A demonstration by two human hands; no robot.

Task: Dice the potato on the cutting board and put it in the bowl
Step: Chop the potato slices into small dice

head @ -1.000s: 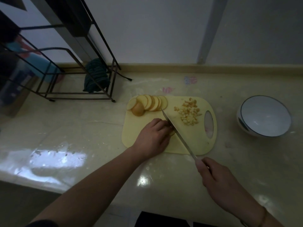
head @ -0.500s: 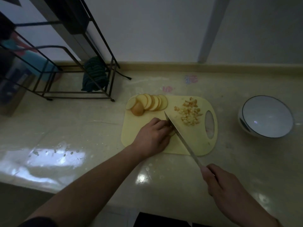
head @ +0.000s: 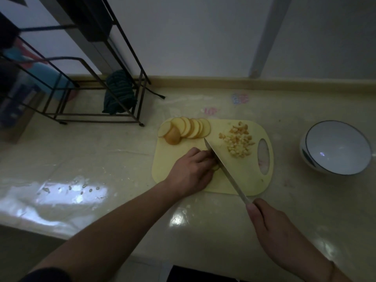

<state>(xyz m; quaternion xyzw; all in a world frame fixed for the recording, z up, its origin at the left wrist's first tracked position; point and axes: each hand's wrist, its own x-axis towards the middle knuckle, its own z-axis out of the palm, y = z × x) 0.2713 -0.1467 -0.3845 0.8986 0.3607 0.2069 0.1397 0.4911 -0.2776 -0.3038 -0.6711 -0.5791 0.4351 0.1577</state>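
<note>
Yellow potato slices lie in a fanned row at the far left corner of the cutting board, with a brown end piece leaning against them. A little heap of diced potato sits at the far right of the board, just beside the handle hole. One more bit of potato peeks out in the middle of the board, under the fingers of the left hand.

The board is pale yellow and lies flat on a shiny cream counter. Its near edge is close to the right hand. There is bare board between the knife and the heap, and near the front right corner. The white bowl with a dark rim sits on the counter, well apart to the right of the board, with bare counter in between.

The left hand is curled over the small potato bit and presses it down, knuckles next to the blade. The right hand is wrapped around the handle of the knife. The blade slants across the board, its tip pointing toward the slices, right beside the left fingers.

A black wire rack stands at the far left, with a dark green cloth hanging in it.
</note>
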